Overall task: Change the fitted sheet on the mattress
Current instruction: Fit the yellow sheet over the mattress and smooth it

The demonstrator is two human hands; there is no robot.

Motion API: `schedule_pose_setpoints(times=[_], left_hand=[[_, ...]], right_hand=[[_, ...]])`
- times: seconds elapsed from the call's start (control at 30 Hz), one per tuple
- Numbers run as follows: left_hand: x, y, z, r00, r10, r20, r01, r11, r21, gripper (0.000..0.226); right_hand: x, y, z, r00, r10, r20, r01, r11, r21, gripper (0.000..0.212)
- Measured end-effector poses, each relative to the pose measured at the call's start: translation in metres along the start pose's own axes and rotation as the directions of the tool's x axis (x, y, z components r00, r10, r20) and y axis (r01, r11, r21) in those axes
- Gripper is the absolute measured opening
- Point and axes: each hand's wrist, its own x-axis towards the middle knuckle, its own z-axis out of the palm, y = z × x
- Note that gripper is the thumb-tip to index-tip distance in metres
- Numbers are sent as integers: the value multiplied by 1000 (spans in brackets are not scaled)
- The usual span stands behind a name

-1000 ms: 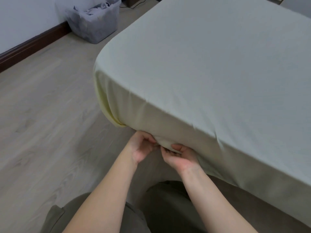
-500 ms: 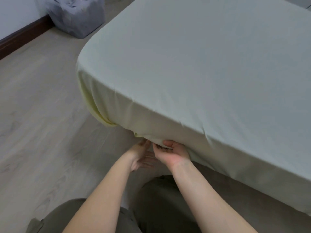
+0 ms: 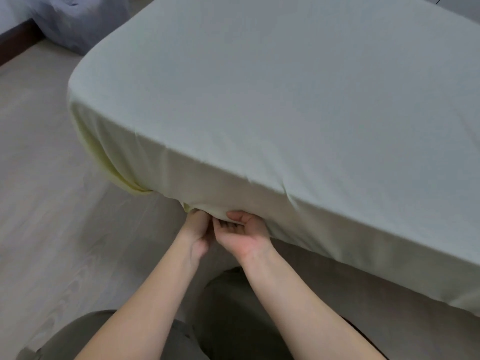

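- Fitted sheet (image 3: 285, 100): pale green, drawn smooth over the top of the bed and down its two visible sides. The mattress itself is hidden beneath it.
- Orientation: we see one rounded corner at the left. From it, the near side runs down toward the right edge of the frame and the other side runs up toward the top edge. The bed leaves the frame on both, so we cannot tell which side is the long one.
- Corner detail: the sheet gathers into soft folds that sweep down round the corner, and a yellower band of cloth (image 3: 114, 175) shows along the lower edge there.
- Right hand (image 3: 241, 235): palm turned up at the bottom hem of the near side, a little to the right of the corner. The thumb lies on the outer face of the sheet and the fingers curl beneath, pinching the hem.
- Left hand (image 3: 197, 229): just beside the right hand and touching it. Its fingers reach up into a fold of the hem and the tips are hidden, so we cannot tell whether they hold the cloth.
- Surroundings: a pale wooden floor (image 3: 52, 229), a grey cloth bin (image 3: 70, 19) near the dark skirting board (image 3: 15, 45), and the person's olive trousers (image 3: 233, 315) below the forearms.
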Motion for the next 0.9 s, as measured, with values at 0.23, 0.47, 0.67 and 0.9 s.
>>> schedule_pose_setpoints(times=[0.23, 0.47, 0.67, 0.9], left_hand=[[-1, 8, 6, 999, -28, -43, 26, 997, -66, 44], [-9, 32, -18, 982, 87, -168, -9, 907, 421, 26], [-15, 52, -44, 983, 109, -150, -82, 981, 176, 30], [-8, 52, -40, 995, 74, -69, -71, 996, 49, 31]], right_hand=[[15, -3, -9, 999, -30, 26, 33, 990, -134, 34], [31, -7, -38, 970, -211, -122, 161, 931, -329, 32], [16, -47, -71, 938, -337, -83, 328, 939, -103, 33], [-11, -78, -84, 966, -260, -12, 260, 966, -18, 40]])
